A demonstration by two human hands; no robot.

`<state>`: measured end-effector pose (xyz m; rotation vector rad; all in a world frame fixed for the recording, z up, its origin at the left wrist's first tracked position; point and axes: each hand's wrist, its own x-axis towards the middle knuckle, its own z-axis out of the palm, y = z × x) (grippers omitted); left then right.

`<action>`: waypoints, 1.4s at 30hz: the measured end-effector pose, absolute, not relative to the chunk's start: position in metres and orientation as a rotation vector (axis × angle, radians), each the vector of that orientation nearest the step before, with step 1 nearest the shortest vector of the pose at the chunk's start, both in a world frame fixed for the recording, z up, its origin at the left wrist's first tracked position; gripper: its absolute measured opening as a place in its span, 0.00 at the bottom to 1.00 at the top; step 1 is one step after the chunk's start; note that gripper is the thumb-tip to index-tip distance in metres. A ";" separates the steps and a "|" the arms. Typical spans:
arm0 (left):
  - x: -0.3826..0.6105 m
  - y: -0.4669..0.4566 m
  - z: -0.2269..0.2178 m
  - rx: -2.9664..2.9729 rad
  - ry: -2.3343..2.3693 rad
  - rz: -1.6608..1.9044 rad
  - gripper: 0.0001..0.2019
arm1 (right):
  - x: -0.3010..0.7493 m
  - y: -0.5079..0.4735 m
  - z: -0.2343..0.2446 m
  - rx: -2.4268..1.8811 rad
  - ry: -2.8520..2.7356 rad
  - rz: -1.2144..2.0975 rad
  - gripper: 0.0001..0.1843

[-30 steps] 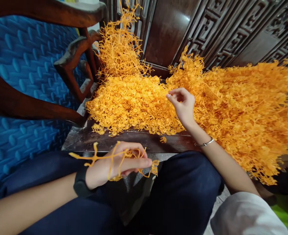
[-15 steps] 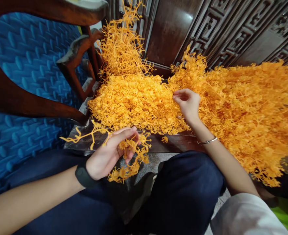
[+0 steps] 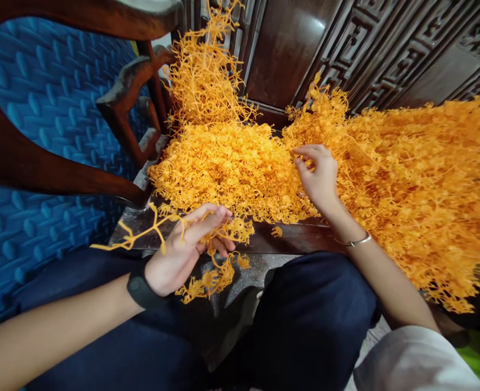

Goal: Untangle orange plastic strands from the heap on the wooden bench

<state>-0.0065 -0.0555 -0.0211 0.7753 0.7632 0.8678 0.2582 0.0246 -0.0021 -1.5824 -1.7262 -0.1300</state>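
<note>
My left hand, with a black watch on the wrist, is closed on an orange plastic sprue with small ring pieces; its bare stalk sticks out to the left above my lap. My right hand, a thin bangle on the wrist, reaches into the big heap of orange branched sprues with fingertips pinched at its left edge. A lower pile of loose orange ring pieces lies on the dark wooden seat in front of me.
A dark wooden chair arm stands at the left, with blue padded matting behind it. Carved dark wood panels close off the back. More orange sprues are stacked against them. My dark trousers fill the foreground.
My left hand has risen from my lap toward the seat edge, turning the sprue so its rings dangle beneath. My right hand has shifted slightly right into the big heap.
</note>
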 end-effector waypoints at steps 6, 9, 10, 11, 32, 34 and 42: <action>-0.005 -0.055 -0.021 0.836 0.759 0.851 0.09 | 0.192 -0.032 0.033 -1.160 -2.101 0.879 0.10; -0.004 -0.054 -0.021 0.836 0.764 0.853 0.09 | 0.176 -0.043 0.036 -1.035 -2.180 1.142 0.10; -0.005 -0.054 -0.021 0.832 0.765 0.823 0.09 | 0.174 -0.043 0.035 -1.029 -2.154 1.184 0.09; -0.005 -0.053 -0.021 0.824 0.765 0.782 0.10 | 0.175 -0.041 0.034 -1.040 -2.104 1.230 0.08; -0.007 -0.061 -0.030 0.780 0.837 0.671 0.15 | 0.251 0.014 0.013 -1.282 -1.261 0.328 0.06; -0.005 -0.063 -0.031 0.801 0.812 0.621 0.16 | 0.266 0.021 0.008 -1.350 -1.330 0.170 0.06; 0.001 -0.061 -0.022 0.929 0.786 0.608 0.12 | 0.273 0.044 -0.014 -1.462 -1.577 0.113 0.10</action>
